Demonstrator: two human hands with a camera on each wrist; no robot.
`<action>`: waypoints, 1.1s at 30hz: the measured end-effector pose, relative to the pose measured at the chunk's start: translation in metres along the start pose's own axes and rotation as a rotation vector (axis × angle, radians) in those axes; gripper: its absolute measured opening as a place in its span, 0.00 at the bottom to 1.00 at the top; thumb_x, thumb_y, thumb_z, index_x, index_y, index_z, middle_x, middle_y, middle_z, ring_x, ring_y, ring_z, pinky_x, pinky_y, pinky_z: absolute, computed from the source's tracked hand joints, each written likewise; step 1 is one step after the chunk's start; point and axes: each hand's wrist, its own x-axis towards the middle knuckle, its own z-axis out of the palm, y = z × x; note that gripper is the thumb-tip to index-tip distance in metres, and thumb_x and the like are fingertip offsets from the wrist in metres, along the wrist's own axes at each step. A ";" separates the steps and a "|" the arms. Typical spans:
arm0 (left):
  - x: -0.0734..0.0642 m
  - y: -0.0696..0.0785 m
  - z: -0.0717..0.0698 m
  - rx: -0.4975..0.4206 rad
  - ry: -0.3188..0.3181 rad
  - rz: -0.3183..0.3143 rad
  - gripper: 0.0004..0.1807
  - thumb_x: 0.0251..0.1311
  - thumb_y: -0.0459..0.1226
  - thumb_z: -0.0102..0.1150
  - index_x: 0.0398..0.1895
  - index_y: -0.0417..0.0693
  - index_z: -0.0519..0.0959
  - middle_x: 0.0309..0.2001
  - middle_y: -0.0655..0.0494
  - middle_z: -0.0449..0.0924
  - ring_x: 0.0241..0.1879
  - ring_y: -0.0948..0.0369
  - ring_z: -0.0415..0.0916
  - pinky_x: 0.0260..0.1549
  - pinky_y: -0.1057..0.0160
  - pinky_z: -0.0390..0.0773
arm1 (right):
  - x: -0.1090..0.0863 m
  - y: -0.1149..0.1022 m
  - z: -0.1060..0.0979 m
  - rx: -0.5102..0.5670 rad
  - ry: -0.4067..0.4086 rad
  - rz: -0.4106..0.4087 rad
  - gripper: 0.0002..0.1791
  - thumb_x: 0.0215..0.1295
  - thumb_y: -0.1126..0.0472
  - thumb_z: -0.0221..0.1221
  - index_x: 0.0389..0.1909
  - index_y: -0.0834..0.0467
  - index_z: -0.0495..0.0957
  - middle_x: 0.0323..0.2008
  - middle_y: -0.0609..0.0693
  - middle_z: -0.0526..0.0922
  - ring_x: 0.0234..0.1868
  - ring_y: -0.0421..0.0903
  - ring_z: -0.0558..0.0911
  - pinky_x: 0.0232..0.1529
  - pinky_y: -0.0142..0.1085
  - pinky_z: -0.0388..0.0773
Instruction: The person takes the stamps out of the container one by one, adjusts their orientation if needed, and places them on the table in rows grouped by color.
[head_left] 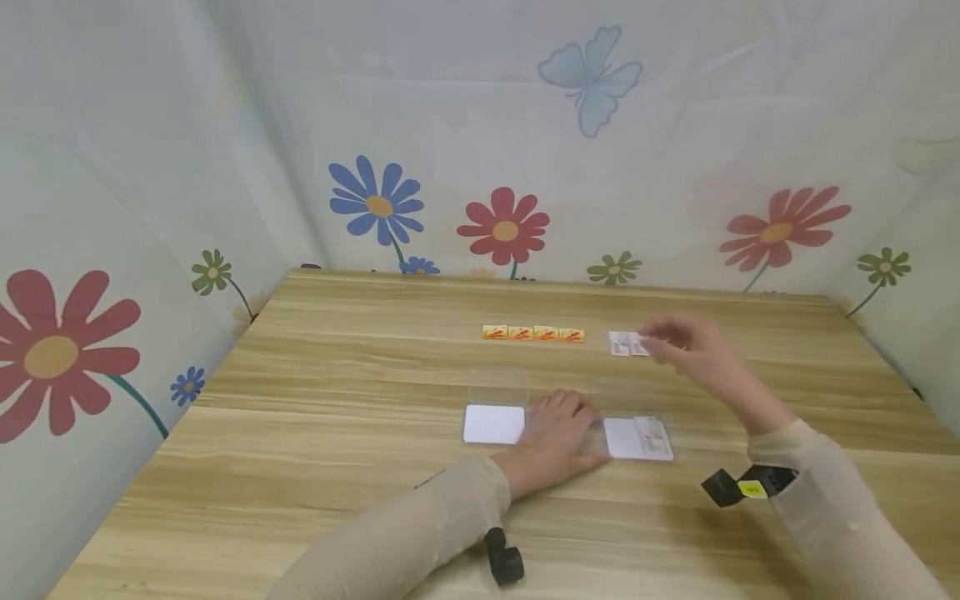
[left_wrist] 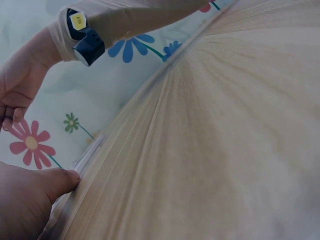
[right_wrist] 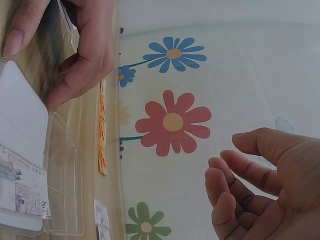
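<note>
The relaxed left hand (head_left: 551,433) touches a box (head_left: 624,439) at its 9 o'clock edge; the released right hand (head_left: 697,354) hovers at 3 o'clock from slips (head_left: 621,343).

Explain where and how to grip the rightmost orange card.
Probably pinch the rightmost orange card by its right end, with the right hand coming from the right: it lies flat on the table, left end close against the next card, right end free.

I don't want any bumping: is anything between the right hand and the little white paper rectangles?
Nothing visible stands between the right hand and the little white paper rectangles; in the head view, it overlaps their right end.
</note>
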 end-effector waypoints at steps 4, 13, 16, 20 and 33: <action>-0.001 0.001 -0.001 -0.003 -0.001 -0.001 0.27 0.57 0.60 0.57 0.53 0.55 0.77 0.53 0.61 0.73 0.56 0.61 0.68 0.59 0.60 0.68 | -0.005 0.002 0.000 -0.006 0.007 -0.009 0.13 0.68 0.59 0.57 0.47 0.62 0.77 0.36 0.56 0.82 0.31 0.38 0.78 0.29 0.33 0.77; -0.001 0.001 -0.004 -0.003 -0.014 -0.005 0.27 0.58 0.60 0.57 0.54 0.54 0.76 0.53 0.60 0.72 0.57 0.61 0.68 0.60 0.60 0.67 | -0.015 0.002 0.000 -0.026 0.013 -0.004 0.13 0.68 0.58 0.57 0.47 0.62 0.78 0.41 0.58 0.84 0.35 0.43 0.80 0.33 0.32 0.78; -0.001 0.001 -0.004 -0.002 -0.014 -0.005 0.27 0.58 0.60 0.57 0.54 0.55 0.76 0.53 0.60 0.72 0.57 0.61 0.68 0.60 0.60 0.67 | -0.017 0.003 0.000 -0.035 0.011 -0.011 0.13 0.67 0.59 0.57 0.47 0.62 0.79 0.43 0.59 0.84 0.36 0.39 0.79 0.36 0.31 0.78; -0.001 0.001 -0.004 0.001 -0.013 -0.003 0.27 0.58 0.60 0.57 0.54 0.54 0.76 0.53 0.60 0.72 0.56 0.61 0.68 0.60 0.60 0.67 | -0.020 0.005 0.000 -0.050 0.018 -0.028 0.12 0.66 0.59 0.59 0.46 0.61 0.79 0.42 0.57 0.85 0.36 0.34 0.78 0.36 0.29 0.78; -0.002 0.002 -0.004 -0.007 -0.005 0.002 0.26 0.58 0.59 0.57 0.53 0.54 0.76 0.53 0.59 0.73 0.57 0.61 0.68 0.60 0.60 0.67 | -0.033 0.014 0.005 -0.064 0.007 -0.038 0.10 0.65 0.63 0.59 0.46 0.61 0.80 0.41 0.58 0.85 0.35 0.35 0.77 0.35 0.30 0.77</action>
